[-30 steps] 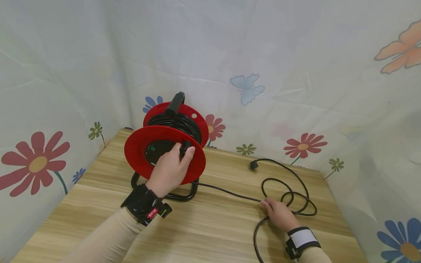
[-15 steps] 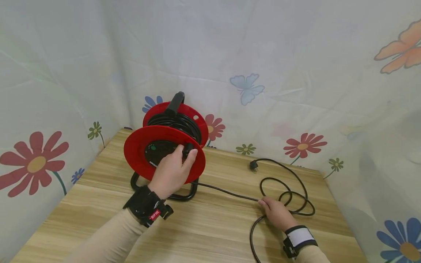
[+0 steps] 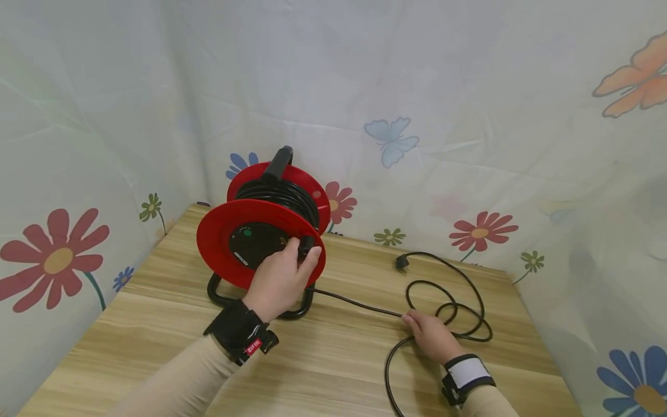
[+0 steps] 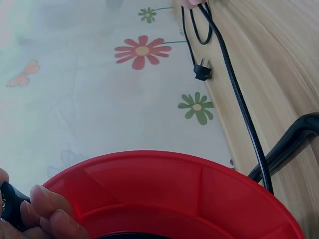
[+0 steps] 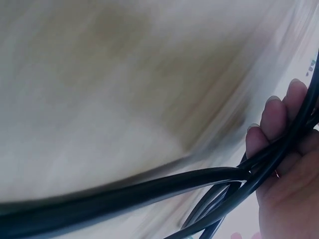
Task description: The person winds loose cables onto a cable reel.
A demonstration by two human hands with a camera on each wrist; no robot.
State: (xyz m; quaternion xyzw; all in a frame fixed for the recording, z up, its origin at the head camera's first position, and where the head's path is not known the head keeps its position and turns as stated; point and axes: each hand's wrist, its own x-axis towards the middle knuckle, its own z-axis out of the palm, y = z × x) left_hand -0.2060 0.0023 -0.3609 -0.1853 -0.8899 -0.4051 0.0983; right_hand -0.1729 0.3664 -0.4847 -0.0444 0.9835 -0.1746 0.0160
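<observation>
A red cable reel (image 3: pixel 212 234) stands on its black tubular frame at the left of the table, black cable wound between its two discs. My left hand (image 3: pixel 277 282) grips the black winding knob (image 3: pixel 306 245) near the right edge of the front disc. In the left wrist view, fingers (image 4: pixel 50 204) curl round that knob beside the red rim. From the reel's underside a black cable (image 3: pixel 359 303) runs right to my right hand (image 3: pixel 435 336), which holds it between thumb and fingers. In the right wrist view, cable strands cross the fingers (image 5: pixel 273 119).
Loose cable loops (image 3: pixel 482 324) lie right of my right hand, ending in a black plug (image 3: pixel 401 263) near the table's back edge. Another length of cable hangs toward the front. A flower-printed curtain (image 3: pixel 333 87) encloses the wooden table (image 3: pixel 312 370) behind and at both sides.
My left hand and the knob have moved right and slightly down, the front disc turning clockwise. My right hand has shifted a little left with the cable, and the loops have slid left.
</observation>
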